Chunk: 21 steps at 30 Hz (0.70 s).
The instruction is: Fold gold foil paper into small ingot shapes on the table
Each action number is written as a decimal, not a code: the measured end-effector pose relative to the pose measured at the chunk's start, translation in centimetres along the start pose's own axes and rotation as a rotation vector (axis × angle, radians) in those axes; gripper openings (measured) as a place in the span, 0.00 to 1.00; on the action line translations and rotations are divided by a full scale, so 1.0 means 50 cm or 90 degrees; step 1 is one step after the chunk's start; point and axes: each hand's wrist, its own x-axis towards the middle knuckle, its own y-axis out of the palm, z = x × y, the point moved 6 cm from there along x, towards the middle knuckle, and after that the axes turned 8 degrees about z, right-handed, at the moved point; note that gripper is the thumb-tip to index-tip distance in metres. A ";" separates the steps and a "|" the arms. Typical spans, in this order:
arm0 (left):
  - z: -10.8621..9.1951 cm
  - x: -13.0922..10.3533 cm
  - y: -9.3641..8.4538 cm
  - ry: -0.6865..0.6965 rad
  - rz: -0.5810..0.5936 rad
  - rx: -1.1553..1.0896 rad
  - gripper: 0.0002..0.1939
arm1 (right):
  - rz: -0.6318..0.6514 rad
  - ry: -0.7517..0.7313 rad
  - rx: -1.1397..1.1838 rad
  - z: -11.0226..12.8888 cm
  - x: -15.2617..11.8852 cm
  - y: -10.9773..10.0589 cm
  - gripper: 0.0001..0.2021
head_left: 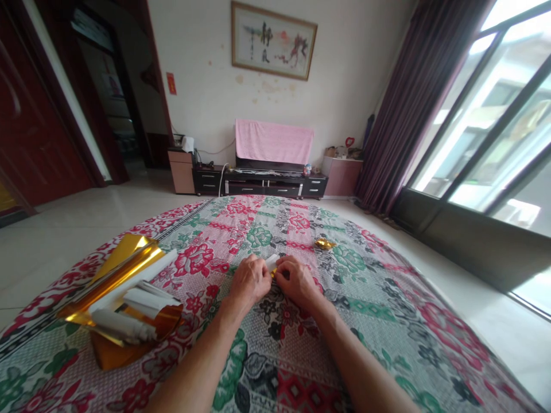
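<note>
My left hand (252,279) and my right hand (297,279) meet over the middle of the flowered cloth, fingers closed on one small piece of folded foil paper (271,263). Its upper part shows white, and a bit of gold glints between the fingertips; the rest is hidden by my hands. Beyond my right hand, a small folded gold foil piece (325,244) lies by itself on the cloth. To the left rests a pile of gold foil sheets (124,267), with several rolled or folded white-backed papers (124,326) on top.
The patterned cloth (370,338) covers the broad surface under my hands. Past its far edge stand a low black cabinet (262,189) and a screen-shaped object under a pink towel (274,140). A purple curtain (408,103) and windows line the right side; a red door (38,126) is at left.
</note>
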 end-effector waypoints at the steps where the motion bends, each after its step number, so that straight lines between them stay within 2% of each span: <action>1: 0.000 -0.001 0.000 0.002 -0.003 -0.002 0.06 | -0.003 -0.001 -0.002 -0.001 0.000 0.000 0.06; 4: -0.001 -0.002 -0.001 0.009 -0.013 -0.019 0.03 | -0.007 -0.009 -0.011 -0.001 0.000 0.000 0.06; 10: 0.001 -0.002 0.000 -0.001 -0.009 -0.033 0.04 | 0.026 -0.045 0.011 0.008 -0.004 0.000 0.09; 21: 0.005 0.003 0.002 -0.008 0.004 -0.060 0.05 | 0.011 -0.012 0.023 -0.006 -0.003 0.007 0.08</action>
